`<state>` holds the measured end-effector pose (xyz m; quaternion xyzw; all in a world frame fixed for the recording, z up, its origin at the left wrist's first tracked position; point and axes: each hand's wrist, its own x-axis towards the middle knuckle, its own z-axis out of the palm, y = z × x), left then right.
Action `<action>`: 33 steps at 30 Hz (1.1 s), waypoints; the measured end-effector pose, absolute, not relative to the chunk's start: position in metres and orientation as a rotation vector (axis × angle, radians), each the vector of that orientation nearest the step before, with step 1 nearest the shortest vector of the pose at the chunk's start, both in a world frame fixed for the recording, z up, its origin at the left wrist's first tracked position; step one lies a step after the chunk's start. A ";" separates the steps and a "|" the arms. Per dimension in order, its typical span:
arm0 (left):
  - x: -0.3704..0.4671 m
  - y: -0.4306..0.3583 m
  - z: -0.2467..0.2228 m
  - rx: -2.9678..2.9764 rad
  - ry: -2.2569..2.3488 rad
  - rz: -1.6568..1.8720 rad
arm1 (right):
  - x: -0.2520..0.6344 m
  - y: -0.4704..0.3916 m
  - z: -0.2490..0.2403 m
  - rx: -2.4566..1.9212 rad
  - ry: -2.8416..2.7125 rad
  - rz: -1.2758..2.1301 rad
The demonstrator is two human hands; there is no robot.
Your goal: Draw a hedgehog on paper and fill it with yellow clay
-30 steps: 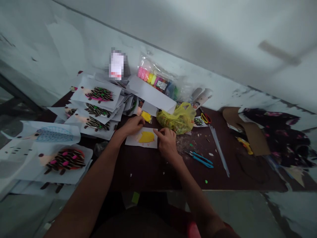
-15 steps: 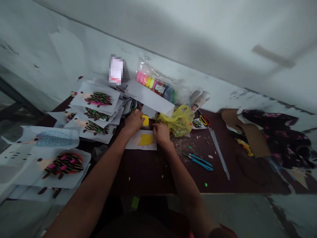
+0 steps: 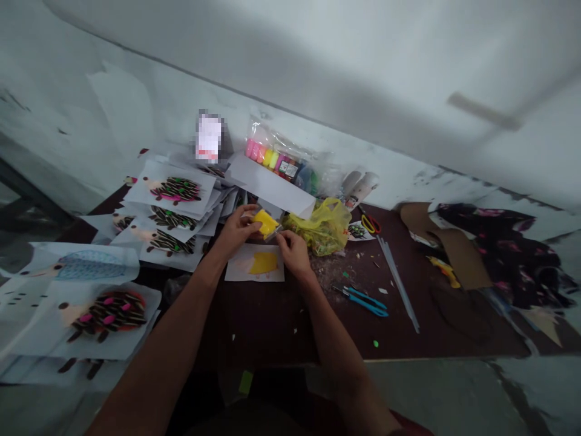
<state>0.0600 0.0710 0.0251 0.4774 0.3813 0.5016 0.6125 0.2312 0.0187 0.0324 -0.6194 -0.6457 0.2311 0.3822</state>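
Between my two hands is a small clear packet with something bright yellow in it, perhaps modelling clay (image 3: 265,224). My left hand (image 3: 236,230) grips its left side between thumb and fingers. The fingertips of my right hand (image 3: 294,249) pinch the clear lower right edge of the wrapper. Just below lies a white sheet of paper (image 3: 236,272) with a yellow shape (image 3: 263,263) on it and faint orange outlines of legs. A crumpled yellow plastic bag (image 3: 330,227) sits beside my right hand.
Stacked hedgehog pictures (image 3: 177,189) cover the left of the dark table. Blue snips (image 3: 367,301), scissors (image 3: 371,224) and clear glue sticks (image 3: 398,284) lie right. Behind are a bag of coloured clay (image 3: 272,158) and a phone-like screen (image 3: 209,136). Cardboard (image 3: 463,254) and dark cloth lie far right.
The yellow packet has been raised and tilted off the sheet's top edge. My left fingers have shifted to its left side, and more of the packet shows. The view has shifted slightly.
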 end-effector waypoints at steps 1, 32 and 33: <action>0.060 0.069 0.028 1.092 0.833 1.138 | 0.231 0.020 0.031 -1.492 -1.598 0.681; 0.051 0.066 0.029 1.093 0.795 0.905 | 0.227 0.018 0.034 -1.333 -1.476 0.629; 0.051 0.066 0.029 1.098 0.781 0.902 | 0.227 0.018 0.033 -1.348 -1.500 0.635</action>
